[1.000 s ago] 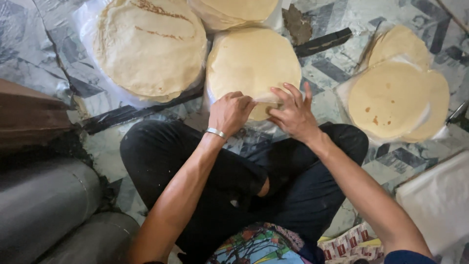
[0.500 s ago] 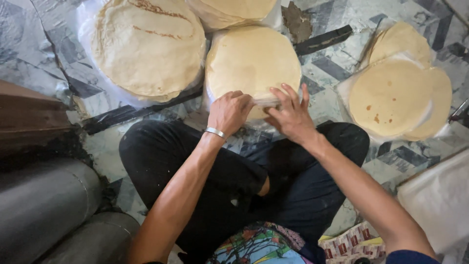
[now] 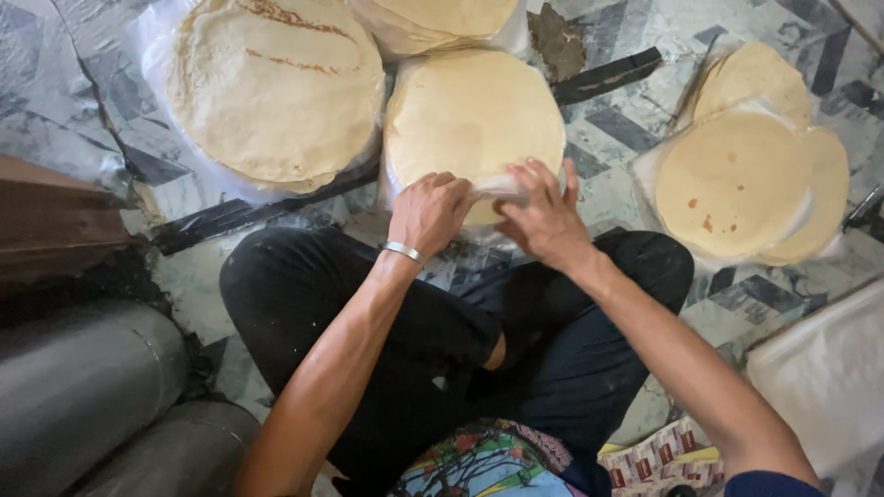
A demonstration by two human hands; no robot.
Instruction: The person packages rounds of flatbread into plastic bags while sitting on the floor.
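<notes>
I sit cross-legged on a patterned floor. In front of my knees lies a round stack of pale flatbreads in a clear plastic bag [image 3: 474, 115]. My left hand [image 3: 428, 212], with a metal bangle on the wrist, grips the bag's near edge. My right hand [image 3: 543, 216] pinches the gathered plastic [image 3: 497, 187] right beside it, fingers closed on the film. Both hands meet at the stack's front rim.
A larger bagged flatbread stack [image 3: 276, 87] lies at the left, another [image 3: 442, 18] at the top edge, and a smaller spotted stack [image 3: 746, 179] at the right. Dark metal cylinders [image 3: 83, 387] sit at my left, white sheets [image 3: 829, 377] at the right, a printed packet [image 3: 658, 456] near my knee.
My hands have stayed at the stack's near edge, drawing slightly closer together on the plastic. The view has shifted a little; the stacks have not moved.
</notes>
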